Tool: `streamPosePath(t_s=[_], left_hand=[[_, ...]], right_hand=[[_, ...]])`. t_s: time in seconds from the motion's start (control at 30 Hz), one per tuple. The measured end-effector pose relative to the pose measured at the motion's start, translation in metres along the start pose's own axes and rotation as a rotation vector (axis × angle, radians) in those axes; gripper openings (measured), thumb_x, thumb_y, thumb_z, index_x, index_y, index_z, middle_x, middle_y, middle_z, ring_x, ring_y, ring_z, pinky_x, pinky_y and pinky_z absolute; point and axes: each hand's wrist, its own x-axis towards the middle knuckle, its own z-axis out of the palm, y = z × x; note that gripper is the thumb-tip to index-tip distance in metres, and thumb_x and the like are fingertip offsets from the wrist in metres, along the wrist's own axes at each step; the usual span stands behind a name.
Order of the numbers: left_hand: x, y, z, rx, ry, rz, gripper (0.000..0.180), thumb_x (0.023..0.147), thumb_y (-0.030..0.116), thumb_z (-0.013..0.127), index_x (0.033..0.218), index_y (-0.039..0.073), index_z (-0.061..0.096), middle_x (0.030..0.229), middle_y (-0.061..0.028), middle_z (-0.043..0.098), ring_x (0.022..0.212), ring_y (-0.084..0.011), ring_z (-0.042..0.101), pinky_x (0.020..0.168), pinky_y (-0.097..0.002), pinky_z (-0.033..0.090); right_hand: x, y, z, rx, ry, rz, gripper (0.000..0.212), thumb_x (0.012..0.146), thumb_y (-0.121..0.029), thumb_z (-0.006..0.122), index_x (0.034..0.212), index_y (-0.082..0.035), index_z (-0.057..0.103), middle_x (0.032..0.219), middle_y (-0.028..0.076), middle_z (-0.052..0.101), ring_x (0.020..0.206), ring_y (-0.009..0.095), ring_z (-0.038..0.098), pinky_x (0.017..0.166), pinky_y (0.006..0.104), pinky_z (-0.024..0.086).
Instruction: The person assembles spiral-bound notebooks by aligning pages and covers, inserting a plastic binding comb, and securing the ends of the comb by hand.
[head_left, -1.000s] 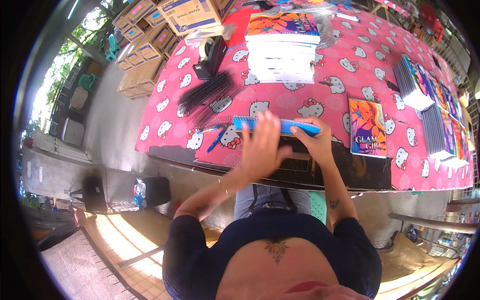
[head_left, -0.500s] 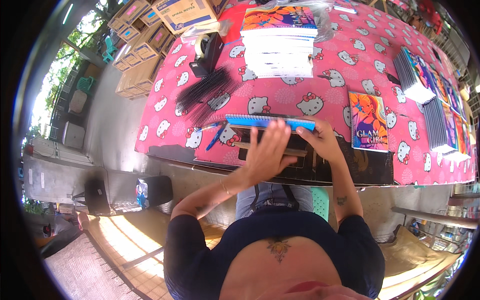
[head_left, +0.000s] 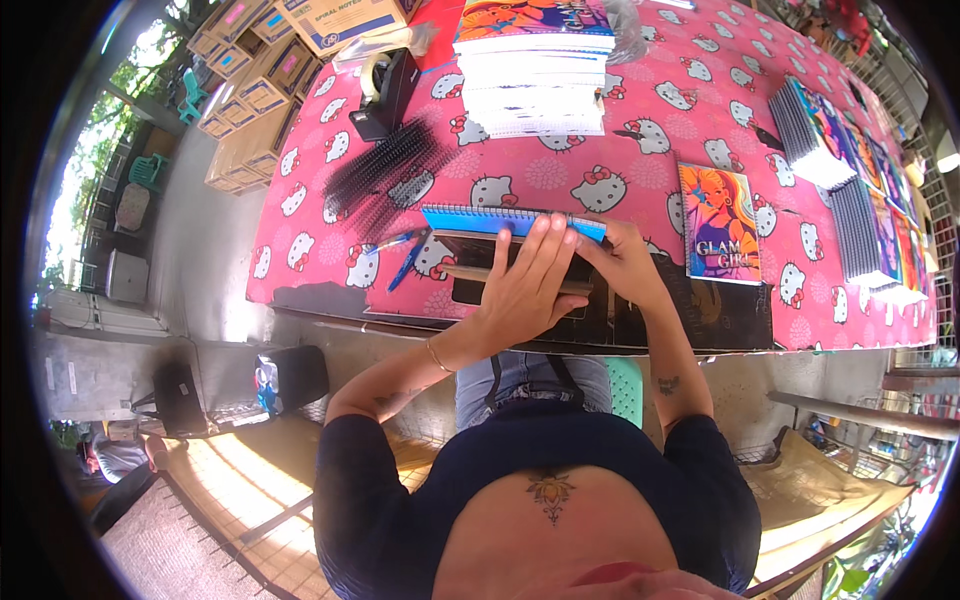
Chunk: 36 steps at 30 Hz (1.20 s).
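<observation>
Pinching the blue notebook (head_left: 468, 221), ahead at 12 o'clock, by its 3 o'clock end: right hand (head_left: 628, 265); left hand (head_left: 526, 285), flattened across it, has shifted toward that end, apparently concentrating work there

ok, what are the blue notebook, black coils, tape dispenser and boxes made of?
Blue notebook: probably card cover, smooth; flat, straight-edged blue face.
Coils: thin dark loops; plastic or coated wire, can't tell which.
Tape dispenser: likely moulded plastic; smooth black body, finish unclear.
Boxes: probably cardboard, matte; plain brown, square-cornered faces.
</observation>
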Motion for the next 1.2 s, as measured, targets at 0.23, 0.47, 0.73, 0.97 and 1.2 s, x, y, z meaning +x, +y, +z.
streamPosePath(t_s=[0.23,0.47,0.73,0.97,1.2], left_hand=[[0.018,-0.002,-0.010,-0.009,-0.019,0.060,0.083,0.098,0.059,0.043,0.150,-0.005,0.038,0.158,-0.0257,0.035,0.149,-0.0407,0.029,0.117,-0.0666,0.011],[0.038,-0.008,-0.013,-0.027,-0.014,0.027,0.086,0.097,0.064,0.040,0.148,-0.005,0.040,0.156,-0.0248,0.038,0.148,-0.0390,0.033,0.116,-0.0651,0.013],[0.047,-0.003,-0.033,0.004,0.037,-0.015,0.079,0.095,0.058,0.053,0.148,0.000,0.045,0.156,-0.0178,0.042,0.147,-0.0308,0.037,0.115,-0.0609,0.022],[0.075,-0.032,-0.048,-0.331,0.108,-0.045,0.017,0.093,0.024,0.070,0.102,0.010,0.072,0.089,-0.0041,0.073,0.082,-0.0229,0.069,0.115,-0.0501,0.026],[0.079,-0.025,-0.054,-0.329,0.108,-0.072,0.015,0.095,0.023,0.068,0.096,0.009,0.073,0.084,-0.0037,0.072,0.083,-0.0227,0.069,0.113,-0.0495,0.028]], right_hand=[[0.002,0.002,-0.005,-0.013,-0.046,-0.025,0.024,0.095,-0.010,0.066,0.117,0.001,0.068,0.094,0.011,0.074,0.085,0.015,0.069,0.076,0.0315,0.053],[0.003,0.008,-0.006,-0.043,-0.034,-0.052,0.026,0.094,-0.011,0.067,0.118,0.000,0.068,0.087,0.014,0.071,0.075,0.016,0.065,0.069,0.0329,0.051],[0.001,-0.006,-0.015,-0.172,-0.026,-0.068,0.028,0.089,-0.010,0.072,0.114,0.001,0.068,0.098,0.015,0.070,0.086,0.019,0.069,0.077,0.0333,0.053],[-0.003,-0.031,-0.043,0.078,-0.049,0.139,0.025,0.101,-0.012,0.063,0.120,0.003,0.069,0.105,0.007,0.072,0.094,0.010,0.066,0.082,0.0274,0.055],[0.009,-0.030,-0.050,0.156,-0.092,0.157,0.019,0.099,-0.013,0.067,0.111,0.002,0.071,0.093,0.001,0.070,0.080,0.006,0.062,0.070,0.0240,0.052]])
